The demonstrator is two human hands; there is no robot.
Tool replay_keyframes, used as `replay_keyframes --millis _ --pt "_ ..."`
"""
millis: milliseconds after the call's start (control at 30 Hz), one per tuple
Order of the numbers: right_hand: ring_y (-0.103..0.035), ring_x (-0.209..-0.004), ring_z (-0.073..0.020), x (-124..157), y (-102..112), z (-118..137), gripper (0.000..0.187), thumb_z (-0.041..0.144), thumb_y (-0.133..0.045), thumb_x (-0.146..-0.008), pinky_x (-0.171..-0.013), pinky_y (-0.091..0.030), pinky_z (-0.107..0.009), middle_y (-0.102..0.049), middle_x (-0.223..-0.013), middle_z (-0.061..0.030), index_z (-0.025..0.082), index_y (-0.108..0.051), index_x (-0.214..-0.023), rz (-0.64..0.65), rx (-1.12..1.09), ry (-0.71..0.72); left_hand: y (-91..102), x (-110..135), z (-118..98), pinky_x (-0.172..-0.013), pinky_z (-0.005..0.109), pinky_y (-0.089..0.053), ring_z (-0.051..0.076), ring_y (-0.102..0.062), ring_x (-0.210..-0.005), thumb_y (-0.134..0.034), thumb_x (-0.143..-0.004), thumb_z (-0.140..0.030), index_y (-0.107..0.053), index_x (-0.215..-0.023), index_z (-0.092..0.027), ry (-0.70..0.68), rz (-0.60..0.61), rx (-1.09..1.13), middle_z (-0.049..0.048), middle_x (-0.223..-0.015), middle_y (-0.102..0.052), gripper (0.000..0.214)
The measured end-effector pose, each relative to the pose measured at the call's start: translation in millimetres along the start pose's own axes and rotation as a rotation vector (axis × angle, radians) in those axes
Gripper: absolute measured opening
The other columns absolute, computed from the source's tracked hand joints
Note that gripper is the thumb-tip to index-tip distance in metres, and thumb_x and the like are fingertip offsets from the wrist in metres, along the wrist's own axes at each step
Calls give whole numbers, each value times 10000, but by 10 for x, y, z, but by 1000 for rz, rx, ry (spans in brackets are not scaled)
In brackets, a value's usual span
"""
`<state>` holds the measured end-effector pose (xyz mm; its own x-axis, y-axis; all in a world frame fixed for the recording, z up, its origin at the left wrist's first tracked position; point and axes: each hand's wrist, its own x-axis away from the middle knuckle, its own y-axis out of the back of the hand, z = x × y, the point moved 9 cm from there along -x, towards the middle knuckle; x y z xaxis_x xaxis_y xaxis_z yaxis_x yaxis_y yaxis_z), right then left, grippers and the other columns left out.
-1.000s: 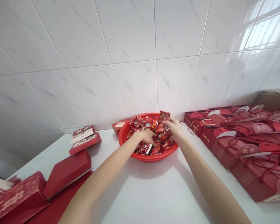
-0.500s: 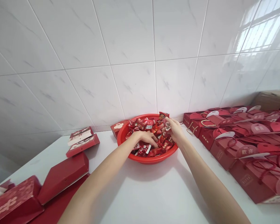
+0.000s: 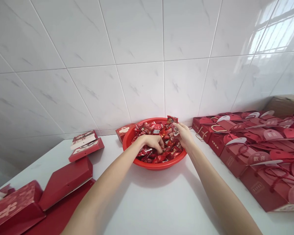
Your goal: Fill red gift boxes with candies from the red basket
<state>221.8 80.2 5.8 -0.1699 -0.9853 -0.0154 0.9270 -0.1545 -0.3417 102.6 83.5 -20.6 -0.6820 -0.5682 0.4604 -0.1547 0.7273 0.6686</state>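
A round red plastic basket stands on the white counter by the tiled wall, heaped with small red wrapped candies. Both my hands are inside it. My left hand lies palm down on the pile with its fingers curled into the wrappers. My right hand is at the basket's right side and pinches a small pale-and-red candy packet between thumb and fingers, just above the heap.
Rows of red gift boxes with cord handles fill the counter on the right. Flat red folded boxes and carded ones lie at the left. A red box sits behind the basket. White counter spreads between my forearms.
My left hand's fingers have curled tighter into the candies. My right hand has lifted slightly with its packet. The view has shifted a little.
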Motion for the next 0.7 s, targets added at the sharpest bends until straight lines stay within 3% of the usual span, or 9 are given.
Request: replay_keyframes --millis 233,400,567,700 --pt "-542 -498 -139 6 -14 -18 130 297 -683 -691 -482 -428 -266 -645 -604 9 217 -581 -688 7 -37 -12 258 116 -41 -593 247 -398 129 -517 -583 -665 -531 -176 -596 -528 -170 -137 -196 257 -53 -525 -518 70" --pt "-566 -536 -150 15 -17 -14 135 307 -691 -686 -496 -454 -276 -636 -624 13 226 -584 -676 3 -21 -12 410 172 5 -700 279 -479 171 -631 -703 -718 -561 -200 -681 -664 -153 -200 -323 487 -14 -662 -664 118" --pt "-537 -490 -139 -7 -44 -46 239 393 -738 -670 -428 -400 -268 -622 -627 18 223 -573 -697 35 -50 -46 522 202 42 -640 264 -502 140 -638 -611 -822 -580 -323 -699 -684 -129 -239 -415 673 26 -675 -696 252" --pt "-543 -508 -129 -5 -92 -25 340 500 -753 -668 -448 -407 -260 -647 -667 4 211 -583 -725 91 -61 -42 487 178 64 -621 275 -511 143 -635 -567 -833 -625 -431 -686 -660 -122 -203 -401 654 33 -613 -679 344"
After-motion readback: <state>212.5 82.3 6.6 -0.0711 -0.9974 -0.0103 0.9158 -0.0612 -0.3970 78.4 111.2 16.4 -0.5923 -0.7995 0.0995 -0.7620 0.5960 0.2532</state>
